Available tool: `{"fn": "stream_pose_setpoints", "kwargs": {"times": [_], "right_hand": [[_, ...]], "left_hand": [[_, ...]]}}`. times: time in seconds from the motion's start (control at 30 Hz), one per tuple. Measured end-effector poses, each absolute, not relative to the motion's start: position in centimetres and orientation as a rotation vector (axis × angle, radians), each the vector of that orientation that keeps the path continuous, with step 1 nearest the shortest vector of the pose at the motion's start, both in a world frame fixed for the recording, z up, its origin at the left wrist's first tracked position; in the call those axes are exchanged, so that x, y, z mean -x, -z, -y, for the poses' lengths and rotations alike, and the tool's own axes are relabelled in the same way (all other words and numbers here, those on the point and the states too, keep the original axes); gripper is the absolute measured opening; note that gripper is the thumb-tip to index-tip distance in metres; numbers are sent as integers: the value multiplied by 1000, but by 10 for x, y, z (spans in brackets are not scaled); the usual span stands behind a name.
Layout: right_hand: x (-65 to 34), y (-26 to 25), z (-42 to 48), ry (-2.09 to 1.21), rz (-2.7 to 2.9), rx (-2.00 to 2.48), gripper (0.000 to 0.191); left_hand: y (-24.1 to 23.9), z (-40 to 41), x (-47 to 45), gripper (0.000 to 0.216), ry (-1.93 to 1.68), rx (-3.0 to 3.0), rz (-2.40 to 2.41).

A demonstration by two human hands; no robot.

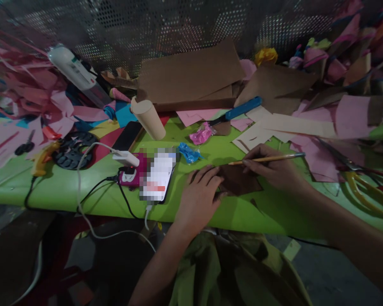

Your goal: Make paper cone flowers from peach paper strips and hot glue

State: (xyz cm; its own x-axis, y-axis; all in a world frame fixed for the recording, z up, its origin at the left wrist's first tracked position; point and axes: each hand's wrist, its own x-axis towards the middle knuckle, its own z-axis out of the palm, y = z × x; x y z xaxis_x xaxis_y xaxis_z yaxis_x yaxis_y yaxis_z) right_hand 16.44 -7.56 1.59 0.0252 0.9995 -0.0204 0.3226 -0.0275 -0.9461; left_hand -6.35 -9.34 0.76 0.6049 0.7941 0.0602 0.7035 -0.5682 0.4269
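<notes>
A small brown piece of paper or card (pixel 241 182) lies flat on the green tabletop (pixel 232 216), close to its front edge. My left hand (pixel 202 191) rests palm down at the paper's left side, its fingers stretched out. In my right hand (pixel 264 168) is a pencil (pixel 277 157), gripped near its tip. The tip points left and sits by the paper's upper edge; whether it touches is too small to tell. Left of my left hand is a lit phone (pixel 159 176), partly blurred, with a charging cable plugged in.
Scissors with yellow handles (pixel 364 191) lie at the right, over pink paper. A blue-handled cutter (pixel 244 108), crumpled blue plastic (pixel 190 153) and a cardboard tube (pixel 150 119) stand or lie behind the hands. A purple power adapter (pixel 132 174), cables and a yellow glue gun (pixel 41 159) occupy the left.
</notes>
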Motion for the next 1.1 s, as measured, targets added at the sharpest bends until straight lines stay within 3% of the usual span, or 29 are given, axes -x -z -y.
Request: {"fn": "stream_pose_setpoints", "kwargs": {"times": [0.2, 0.67, 1.1], "right_hand": [[-167, -18, 79, -1048, 1482, 1460, 27], [-170, -31, 98, -1449, 1444, 1383, 24], [-164, -26, 81, -1173, 1393, 1405, 26]], "left_hand": [[-8, 93, 63, 29, -345, -2459, -1214], [-10, 93, 62, 27, -330, -2475, -1227], [-8, 93, 62, 24, -356, -2504, -1234]]}}
